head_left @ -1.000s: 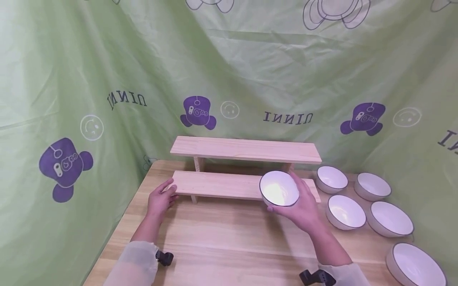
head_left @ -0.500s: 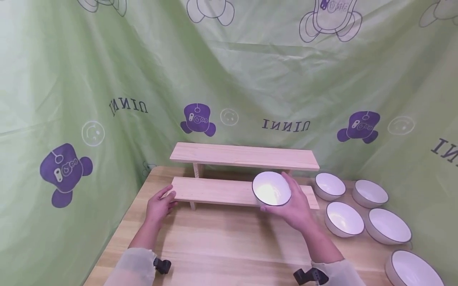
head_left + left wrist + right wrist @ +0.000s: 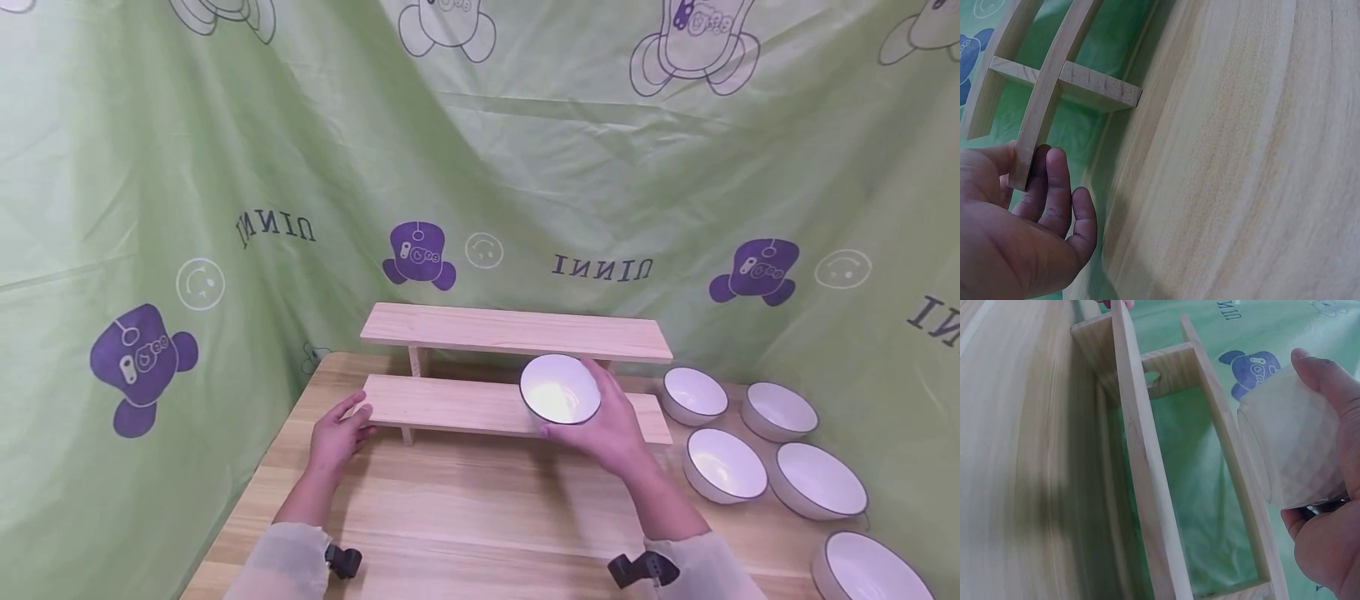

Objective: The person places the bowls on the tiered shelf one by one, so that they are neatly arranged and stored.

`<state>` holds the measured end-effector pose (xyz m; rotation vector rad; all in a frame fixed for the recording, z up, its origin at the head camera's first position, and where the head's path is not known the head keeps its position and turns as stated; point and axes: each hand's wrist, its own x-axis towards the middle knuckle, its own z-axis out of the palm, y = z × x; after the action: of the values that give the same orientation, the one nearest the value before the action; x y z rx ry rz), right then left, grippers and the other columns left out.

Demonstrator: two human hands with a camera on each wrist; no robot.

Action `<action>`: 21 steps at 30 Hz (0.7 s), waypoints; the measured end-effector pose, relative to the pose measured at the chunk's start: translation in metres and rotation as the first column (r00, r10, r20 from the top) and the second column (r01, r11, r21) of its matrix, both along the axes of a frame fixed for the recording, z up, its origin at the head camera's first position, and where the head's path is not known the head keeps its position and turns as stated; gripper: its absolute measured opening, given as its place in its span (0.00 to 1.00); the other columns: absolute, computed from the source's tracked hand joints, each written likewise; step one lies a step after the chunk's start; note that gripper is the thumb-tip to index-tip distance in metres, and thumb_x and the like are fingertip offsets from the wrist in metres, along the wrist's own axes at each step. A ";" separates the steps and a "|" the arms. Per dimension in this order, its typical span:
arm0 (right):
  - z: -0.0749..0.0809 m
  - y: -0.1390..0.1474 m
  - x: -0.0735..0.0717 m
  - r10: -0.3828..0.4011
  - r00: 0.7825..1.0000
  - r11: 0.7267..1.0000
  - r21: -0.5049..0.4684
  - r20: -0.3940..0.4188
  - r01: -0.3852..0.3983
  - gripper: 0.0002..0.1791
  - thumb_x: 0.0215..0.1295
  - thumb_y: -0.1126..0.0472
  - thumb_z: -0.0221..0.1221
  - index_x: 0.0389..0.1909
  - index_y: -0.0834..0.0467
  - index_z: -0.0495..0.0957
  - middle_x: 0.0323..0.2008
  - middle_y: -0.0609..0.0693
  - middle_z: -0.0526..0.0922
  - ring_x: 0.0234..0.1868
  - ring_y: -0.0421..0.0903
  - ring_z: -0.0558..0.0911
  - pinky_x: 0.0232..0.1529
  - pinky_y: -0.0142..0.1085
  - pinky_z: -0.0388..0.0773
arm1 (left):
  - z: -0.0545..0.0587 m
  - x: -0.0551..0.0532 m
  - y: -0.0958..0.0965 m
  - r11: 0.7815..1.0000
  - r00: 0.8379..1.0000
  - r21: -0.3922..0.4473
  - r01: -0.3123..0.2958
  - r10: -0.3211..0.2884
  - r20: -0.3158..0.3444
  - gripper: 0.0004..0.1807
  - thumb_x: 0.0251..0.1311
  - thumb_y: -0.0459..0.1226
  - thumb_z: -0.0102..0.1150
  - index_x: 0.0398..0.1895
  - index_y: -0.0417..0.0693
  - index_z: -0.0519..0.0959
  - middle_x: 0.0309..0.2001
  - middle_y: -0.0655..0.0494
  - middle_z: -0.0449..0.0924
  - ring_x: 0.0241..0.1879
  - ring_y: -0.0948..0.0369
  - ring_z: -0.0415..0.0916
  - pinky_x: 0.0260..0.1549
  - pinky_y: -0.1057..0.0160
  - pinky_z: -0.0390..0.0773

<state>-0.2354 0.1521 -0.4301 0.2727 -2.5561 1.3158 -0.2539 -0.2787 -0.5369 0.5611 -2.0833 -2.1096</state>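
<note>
Across the whole upper frame and down both sides, a creased green curtain (image 3: 450, 158), printed with purple figures (image 3: 417, 252) and mirrored lettering. Filling the lower middle, a pale wood-grain bench (image 3: 465, 517), reaching back to the curtain. Standing on it around the frame's centre, a two-tier wooden stand (image 3: 517, 332), with a lower board (image 3: 442, 402) in front of the higher one.

Entering at the bottom left and bottom right, pale sleeves (image 3: 281, 567). In the lower right corner, cut off by the frame, a white corner bowl (image 3: 872, 569); above it along the right side, four more white bowls (image 3: 819, 481), dark-rimmed and close together, just beside the stand's right end.

Left of centre, the left-hand grip (image 3: 337, 433), clamped on the left end of the lower board, thumb on one face and fingers on the other. Right of centre, the right-hand grip (image 3: 611, 429), clamped around a white held bowl (image 3: 560, 389), inside visible, in front of the lower board's right half and hiding part of it; contact with the board impossible to tell. Smallest, at the sleeve ends, black wrist devices (image 3: 345, 562).
</note>
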 end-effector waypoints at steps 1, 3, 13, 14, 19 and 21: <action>0.000 -0.001 -0.001 0.004 1.000 1.000 -0.004 -0.003 -0.004 0.70 0.27 0.45 0.88 0.77 0.52 0.63 0.70 0.59 0.70 0.66 0.62 0.74 0.65 0.60 0.72 | 0.000 0.000 0.000 1.000 1.000 0.004 0.000 0.000 -0.001 0.29 0.68 0.44 0.69 0.70 0.50 0.76 0.44 0.53 0.88 0.40 0.51 0.89 0.41 0.57 0.88; 0.000 -0.003 -0.004 0.013 1.000 1.000 -0.004 -0.011 -0.013 0.69 0.28 0.45 0.88 0.77 0.52 0.63 0.70 0.59 0.70 0.66 0.62 0.74 0.65 0.60 0.72 | 0.000 0.000 -0.001 1.000 1.000 0.009 0.001 -0.001 -0.003 0.30 0.67 0.44 0.70 0.70 0.50 0.76 0.44 0.55 0.87 0.40 0.52 0.89 0.42 0.57 0.87; 0.006 -0.012 -0.013 0.028 0.999 1.000 -0.005 0.024 -0.028 0.70 0.32 0.46 0.87 0.79 0.54 0.59 0.73 0.61 0.67 0.70 0.62 0.69 0.69 0.61 0.66 | 0.001 0.000 0.000 1.000 1.000 0.016 -0.003 0.003 -0.008 0.29 0.68 0.43 0.70 0.70 0.49 0.76 0.43 0.58 0.88 0.39 0.53 0.89 0.44 0.57 0.87; 0.006 -0.013 -0.014 0.029 0.999 1.000 -0.012 0.033 -0.028 0.70 0.33 0.47 0.87 0.80 0.54 0.59 0.74 0.61 0.66 0.70 0.62 0.69 0.70 0.62 0.66 | 0.001 0.000 0.000 1.000 1.000 0.018 -0.004 0.004 -0.009 0.29 0.67 0.43 0.70 0.70 0.49 0.76 0.44 0.58 0.88 0.39 0.53 0.89 0.44 0.56 0.87; 0.008 -0.019 -0.018 0.028 0.998 0.999 -0.044 0.063 -0.025 0.72 0.33 0.45 0.87 0.81 0.51 0.57 0.75 0.60 0.64 0.70 0.62 0.69 0.69 0.62 0.66 | 0.000 -0.001 0.000 1.000 1.000 0.014 -0.004 0.004 -0.017 0.29 0.67 0.44 0.70 0.70 0.49 0.76 0.51 0.49 0.86 0.42 0.50 0.88 0.46 0.54 0.87; 0.008 -0.021 -0.020 0.026 0.997 0.999 -0.047 0.066 -0.023 0.72 0.32 0.44 0.87 0.81 0.50 0.57 0.75 0.60 0.64 0.70 0.62 0.69 0.69 0.61 0.67 | 0.000 -0.002 0.000 1.000 1.000 0.009 0.001 -0.001 -0.016 0.30 0.67 0.44 0.70 0.71 0.49 0.76 0.55 0.44 0.84 0.42 0.49 0.88 0.47 0.53 0.87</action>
<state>-0.2553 0.1315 -0.4226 0.2563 -2.5807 1.4146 -0.2555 -0.2789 -0.5370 0.5433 -2.0670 -2.1179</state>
